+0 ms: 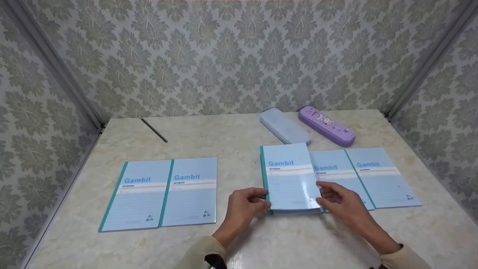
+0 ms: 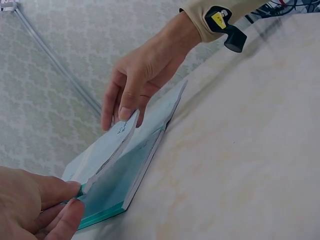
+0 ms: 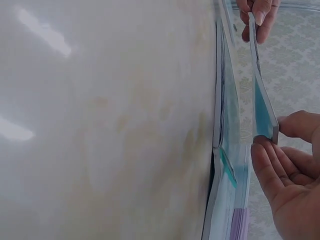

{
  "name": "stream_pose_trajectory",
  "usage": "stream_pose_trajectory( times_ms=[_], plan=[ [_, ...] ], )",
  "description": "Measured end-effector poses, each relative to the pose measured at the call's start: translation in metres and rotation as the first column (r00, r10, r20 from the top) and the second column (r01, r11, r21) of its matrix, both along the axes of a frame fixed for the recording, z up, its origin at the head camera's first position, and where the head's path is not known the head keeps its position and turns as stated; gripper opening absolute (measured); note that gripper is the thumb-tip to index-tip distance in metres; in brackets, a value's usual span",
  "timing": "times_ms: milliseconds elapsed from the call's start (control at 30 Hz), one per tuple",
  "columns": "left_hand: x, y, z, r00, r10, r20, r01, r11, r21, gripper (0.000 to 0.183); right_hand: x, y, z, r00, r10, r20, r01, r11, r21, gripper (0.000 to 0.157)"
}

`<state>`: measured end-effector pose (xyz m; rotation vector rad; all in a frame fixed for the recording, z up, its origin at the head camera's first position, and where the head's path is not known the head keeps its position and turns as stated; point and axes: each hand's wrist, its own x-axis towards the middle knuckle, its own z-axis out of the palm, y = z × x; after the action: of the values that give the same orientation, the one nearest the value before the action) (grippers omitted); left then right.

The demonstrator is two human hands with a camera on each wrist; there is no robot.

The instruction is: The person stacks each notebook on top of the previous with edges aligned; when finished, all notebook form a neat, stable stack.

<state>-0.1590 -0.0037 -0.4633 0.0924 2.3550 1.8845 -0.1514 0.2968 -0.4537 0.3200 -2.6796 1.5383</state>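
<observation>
A light blue Gambit notebook (image 1: 289, 183) with a teal spine is held between both hands, slightly above another notebook (image 2: 112, 187). My left hand (image 1: 243, 207) pinches its lower left corner at the spine. On the opposite side, my right hand (image 1: 345, 203) pinches the lower right edge between thumb and fingers, as the right wrist view also shows (image 3: 295, 170). A gap between the raised notebook and the one beneath appears in both wrist views. Just right of these lie two more notebooks, one partly covered (image 1: 332, 164) and one uncovered (image 1: 386, 179).
On the left of the marbled table (image 1: 239, 243), two matching notebooks (image 1: 140, 194) lie side by side. Behind them is a dark pencil-like stick (image 1: 154, 129). A pale blue case (image 1: 284, 125) and a purple case (image 1: 326, 125) stand at the back right, before the patterned wall.
</observation>
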Motion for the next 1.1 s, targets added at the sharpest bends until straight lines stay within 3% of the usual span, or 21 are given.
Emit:
stream_pose_trajectory(
  times_ms=[233,667,1100],
  plan=[
    [-0.001,0.008,-0.006,1.000,0.013,0.023,-0.012,0.999,-0.031,0.030,-0.002,0.005,-0.006,1.000,-0.013,-0.003,0.013,0.999,0.029,0.047],
    [-0.001,0.018,-0.012,1.000,0.029,-0.004,-0.029,0.998,-0.052,0.028,-0.002,0.007,-0.011,0.997,-0.061,0.038,0.056,0.992,0.115,0.042],
    [0.003,0.021,-0.015,0.998,0.055,-0.025,-0.056,0.996,-0.071,0.029,-0.002,0.006,-0.015,0.999,-0.041,-0.017,0.043,0.988,0.147,0.031]
  ],
)
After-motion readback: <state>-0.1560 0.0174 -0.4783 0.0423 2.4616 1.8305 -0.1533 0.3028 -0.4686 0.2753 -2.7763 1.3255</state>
